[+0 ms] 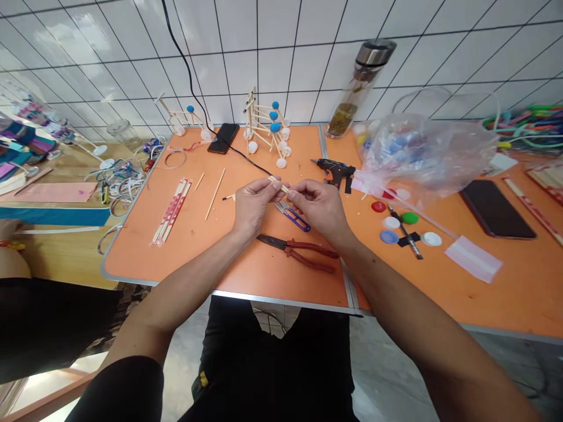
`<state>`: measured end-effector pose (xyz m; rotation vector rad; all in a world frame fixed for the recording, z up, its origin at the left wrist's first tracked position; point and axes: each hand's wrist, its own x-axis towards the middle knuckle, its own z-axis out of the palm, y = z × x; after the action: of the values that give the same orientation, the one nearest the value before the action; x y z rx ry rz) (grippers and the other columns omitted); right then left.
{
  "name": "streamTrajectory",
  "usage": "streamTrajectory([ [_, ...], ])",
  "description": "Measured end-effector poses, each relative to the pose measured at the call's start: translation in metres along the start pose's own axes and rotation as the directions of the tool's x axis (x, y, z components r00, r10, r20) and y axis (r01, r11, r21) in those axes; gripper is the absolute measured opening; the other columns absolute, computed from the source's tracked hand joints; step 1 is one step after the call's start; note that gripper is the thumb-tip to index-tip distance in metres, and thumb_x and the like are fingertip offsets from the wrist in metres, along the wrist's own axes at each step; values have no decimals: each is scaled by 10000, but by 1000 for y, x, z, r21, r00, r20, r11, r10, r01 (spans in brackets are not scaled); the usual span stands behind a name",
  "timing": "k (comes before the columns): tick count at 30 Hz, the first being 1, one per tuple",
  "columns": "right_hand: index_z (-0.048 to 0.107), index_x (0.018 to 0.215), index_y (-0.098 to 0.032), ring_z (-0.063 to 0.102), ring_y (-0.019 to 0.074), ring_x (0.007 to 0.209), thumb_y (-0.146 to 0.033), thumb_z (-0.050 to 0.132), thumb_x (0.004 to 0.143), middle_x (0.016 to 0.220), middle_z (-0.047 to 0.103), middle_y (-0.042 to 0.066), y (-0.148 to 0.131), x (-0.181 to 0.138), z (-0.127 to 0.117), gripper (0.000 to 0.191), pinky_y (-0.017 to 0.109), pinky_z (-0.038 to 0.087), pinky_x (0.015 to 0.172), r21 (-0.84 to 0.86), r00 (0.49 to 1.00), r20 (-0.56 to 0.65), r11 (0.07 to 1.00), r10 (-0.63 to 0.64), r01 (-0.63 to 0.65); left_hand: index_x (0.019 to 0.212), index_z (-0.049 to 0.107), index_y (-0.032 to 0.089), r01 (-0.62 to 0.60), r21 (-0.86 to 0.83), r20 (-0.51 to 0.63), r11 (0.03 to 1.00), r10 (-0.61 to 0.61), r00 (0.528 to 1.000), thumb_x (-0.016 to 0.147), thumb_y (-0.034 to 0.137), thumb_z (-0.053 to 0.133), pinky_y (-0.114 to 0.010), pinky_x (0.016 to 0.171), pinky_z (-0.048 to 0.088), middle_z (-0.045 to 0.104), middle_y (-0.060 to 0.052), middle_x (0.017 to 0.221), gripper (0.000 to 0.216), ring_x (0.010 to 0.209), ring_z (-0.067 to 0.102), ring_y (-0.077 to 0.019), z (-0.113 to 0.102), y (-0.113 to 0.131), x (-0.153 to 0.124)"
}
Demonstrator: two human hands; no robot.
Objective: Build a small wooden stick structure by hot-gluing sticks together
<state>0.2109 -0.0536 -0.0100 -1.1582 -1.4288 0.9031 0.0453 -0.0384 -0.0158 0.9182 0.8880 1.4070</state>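
Observation:
Short pale wooden sticks (278,183) are pinched between the fingertips of both hands above the orange table; how many is hard to make out. My left hand (255,202) is closed on their left end, and my right hand (317,205) grips the right end. Just below the fingers lie blue-handled snips (294,218), partly covered. Red-handled pliers (303,251) rest nearer the table's front edge. Beyond my right hand is a black and orange glue gun (336,171). Left of my left hand are a loose stick (215,194) and wrapped chopsticks (171,212).
Stick models with bottle caps (268,126) stand at the back, near a phone (223,138) and black cable. On the right are a glass tea bottle (358,88), a plastic bag (422,155), loose caps (389,237) and another phone (497,208). Another person's arm (13,252) shows at far left.

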Motion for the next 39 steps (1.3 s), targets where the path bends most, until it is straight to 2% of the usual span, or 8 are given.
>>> streamTrajectory([
  [6,780,800,-221,522,142,619,-507,841,851,696,702,2,-4,2,-4,296,301,441,598,8,1000,9,1000,0,0,980,912,183,57,-17,44,998,-56,997,789,455,1087,-278,833,659,898,-81,960,376,805,819,-154,-1,8,3],
  [12,772,793,-238,518,147,607,-491,854,882,689,683,3,-5,4,-10,280,314,442,598,8,999,38,1000,-19,19,924,879,159,271,-28,141,962,-264,954,982,581,928,-273,823,685,902,-166,1018,429,868,867,-210,-8,22,14],
  [18,782,796,-225,556,155,640,-431,806,869,720,718,12,-3,4,-13,221,314,468,623,-43,998,57,998,-33,35,909,869,128,387,-111,167,916,-366,915,1046,413,890,-272,929,703,897,-180,1071,317,911,871,-195,-14,18,18],
  [27,791,830,-209,572,160,644,-409,760,863,727,724,15,-5,7,-19,205,326,448,646,-96,995,97,995,2,8,940,855,138,407,-34,180,913,-395,901,1058,455,869,-277,928,706,890,-168,1067,338,907,866,-195,-17,20,21],
  [29,788,823,-203,584,163,654,-393,745,864,723,726,16,-5,8,-22,200,328,448,659,-150,994,107,989,13,3,1016,861,152,330,83,145,940,-339,930,1069,518,834,-289,915,701,888,-148,1059,371,899,857,-191,-21,23,22],
  [32,787,821,-191,585,168,664,-363,726,876,716,726,20,-6,10,-25,191,329,421,661,-247,992,125,969,28,4,1194,861,197,-2,376,129,927,-51,990,1080,564,785,-316,943,681,890,-129,1224,391,1013,849,-204,-30,31,23],
  [35,794,819,-186,577,175,667,-324,702,898,706,726,24,-7,10,-29,183,335,388,663,-354,987,158,934,10,47,1296,865,219,-356,667,309,655,191,932,1085,511,767,-378,1090,635,863,-125,1392,374,1257,808,-259,-36,40,23],
  [39,799,826,-184,602,188,687,-242,655,929,740,749,42,-12,10,-35,186,352,384,704,-474,957,283,857,-66,199,1289,901,224,-547,768,560,334,66,826,1079,337,738,-434,1170,574,886,-109,1337,289,1309,796,-311,-36,46,19],
])
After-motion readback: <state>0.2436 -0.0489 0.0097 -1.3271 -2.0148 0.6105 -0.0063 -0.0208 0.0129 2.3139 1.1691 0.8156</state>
